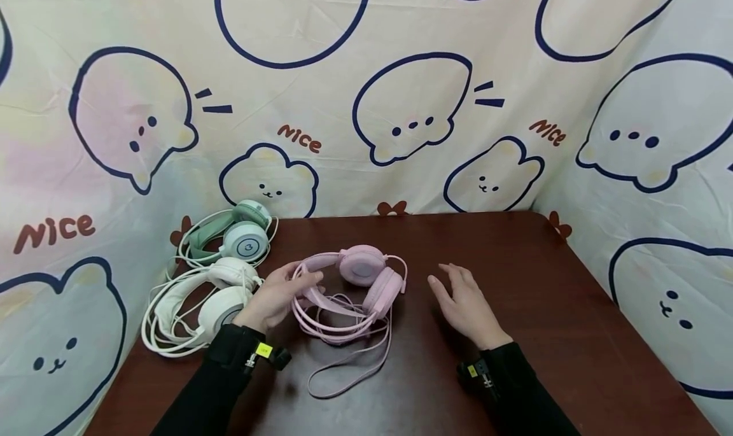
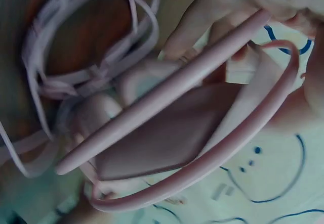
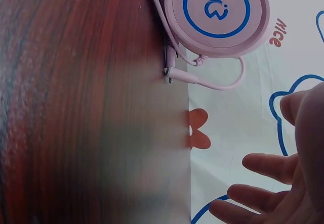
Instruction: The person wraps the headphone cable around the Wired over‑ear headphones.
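Note:
Pink headphones [image 1: 385, 289] are at the middle of the table, ear cups toward the right. My left hand [image 1: 279, 296] grips their headband at its left side, thumb over the band. In the left wrist view the pink headband [image 2: 167, 133] fills the middle, with fingers [image 2: 212, 11] around its upper end. A thin pink cable [image 1: 349, 388] loops on the table below the headphones. My right hand [image 1: 466, 305] is apart from them on the right, fingers extended and holding nothing. The right wrist view shows a round pink ear cup [image 3: 217, 16] with a blue ring.
White headphones [image 1: 220, 305] lie at the table's left edge, close beside the left hand. Green and white headphones [image 1: 246, 239] are behind them, near the patterned curtain [image 1: 401, 16]. The dark brown table [image 1: 572, 334] extends to the right.

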The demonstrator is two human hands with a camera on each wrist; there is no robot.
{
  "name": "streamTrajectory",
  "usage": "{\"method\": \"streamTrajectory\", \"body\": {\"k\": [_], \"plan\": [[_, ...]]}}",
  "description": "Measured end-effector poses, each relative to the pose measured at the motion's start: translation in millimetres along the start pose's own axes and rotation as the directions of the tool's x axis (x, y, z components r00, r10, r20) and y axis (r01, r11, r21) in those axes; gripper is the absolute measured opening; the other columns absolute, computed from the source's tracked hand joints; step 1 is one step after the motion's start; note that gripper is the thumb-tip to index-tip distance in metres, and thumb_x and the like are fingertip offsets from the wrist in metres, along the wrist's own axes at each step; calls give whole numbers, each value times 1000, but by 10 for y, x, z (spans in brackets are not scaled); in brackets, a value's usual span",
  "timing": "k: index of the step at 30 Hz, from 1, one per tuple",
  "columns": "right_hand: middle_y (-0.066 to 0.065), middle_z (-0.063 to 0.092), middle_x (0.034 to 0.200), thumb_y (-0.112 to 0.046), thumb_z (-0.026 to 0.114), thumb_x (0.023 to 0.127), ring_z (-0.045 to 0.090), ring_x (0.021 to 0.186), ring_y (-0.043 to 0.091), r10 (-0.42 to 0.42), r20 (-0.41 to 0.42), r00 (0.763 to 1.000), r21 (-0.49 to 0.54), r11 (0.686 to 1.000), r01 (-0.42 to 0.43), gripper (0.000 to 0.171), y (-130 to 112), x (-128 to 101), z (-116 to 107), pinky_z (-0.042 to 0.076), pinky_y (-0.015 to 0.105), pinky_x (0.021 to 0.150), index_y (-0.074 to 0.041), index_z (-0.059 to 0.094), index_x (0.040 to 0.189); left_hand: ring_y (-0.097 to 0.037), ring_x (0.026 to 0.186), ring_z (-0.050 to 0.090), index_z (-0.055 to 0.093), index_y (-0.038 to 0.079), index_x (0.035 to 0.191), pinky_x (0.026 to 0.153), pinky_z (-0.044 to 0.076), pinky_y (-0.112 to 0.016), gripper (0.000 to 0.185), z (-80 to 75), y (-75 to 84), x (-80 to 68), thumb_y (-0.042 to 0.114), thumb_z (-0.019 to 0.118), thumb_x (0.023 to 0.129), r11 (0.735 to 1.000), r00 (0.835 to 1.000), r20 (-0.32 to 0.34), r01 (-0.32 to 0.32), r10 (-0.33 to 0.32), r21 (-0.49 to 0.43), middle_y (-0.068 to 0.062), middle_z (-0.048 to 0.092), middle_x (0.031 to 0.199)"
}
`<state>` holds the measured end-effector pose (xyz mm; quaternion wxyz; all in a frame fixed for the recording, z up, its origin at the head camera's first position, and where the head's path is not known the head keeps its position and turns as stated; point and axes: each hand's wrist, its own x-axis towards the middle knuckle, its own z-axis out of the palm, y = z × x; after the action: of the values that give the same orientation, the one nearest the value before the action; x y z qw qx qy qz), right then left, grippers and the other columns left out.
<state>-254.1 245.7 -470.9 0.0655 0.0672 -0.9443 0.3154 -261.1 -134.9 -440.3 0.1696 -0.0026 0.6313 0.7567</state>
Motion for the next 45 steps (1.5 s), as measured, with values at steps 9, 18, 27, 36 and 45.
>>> {"method": "streamTrajectory", "body": {"k": [9,18,27,36,45], "plan": [[25,35,160,-64,37,106,42,145,44,2,15,1000,1,1000,-2,76,-7,-13,29,41,64,112,-6,41,155,-15,74,67,38,1,148,76,64,-34,39,147,-110,33,14,40,110,989,981,-190,17,-45,-145,-8,57,95],[25,35,159,-62,38,107,50,139,44,-6,20,1000,3,1000,6,74,-15,-46,51,45,62,109,-6,41,155,-4,64,56,39,4,146,68,58,-22,42,164,-49,-19,26,48,111,963,981,-124,114,-148,-244,-5,65,94],[24,36,159,-61,38,107,51,138,43,4,17,1000,-5,1000,-4,73,-18,-61,46,45,61,110,-6,42,155,-7,60,55,41,11,134,71,60,-26,31,199,-77,13,32,45,112,951,978,-138,111,-156,-287,0,45,77],[23,44,155,-59,37,109,53,135,41,-13,43,999,50,999,11,69,-36,-68,36,47,60,106,-8,44,153,-5,50,34,38,15,100,57,43,-20,35,209,25,1,49,44,109,903,985,-145,19,-90,-429,6,32,67],[20,64,137,-44,49,110,66,123,32,-42,208,977,529,845,-76,50,-350,-22,182,56,46,101,-10,52,146,-7,59,42,36,15,132,60,46,-16,50,196,320,-81,55,44,105,742,1000,18,17,-6,-670,-1,45,91]]}}
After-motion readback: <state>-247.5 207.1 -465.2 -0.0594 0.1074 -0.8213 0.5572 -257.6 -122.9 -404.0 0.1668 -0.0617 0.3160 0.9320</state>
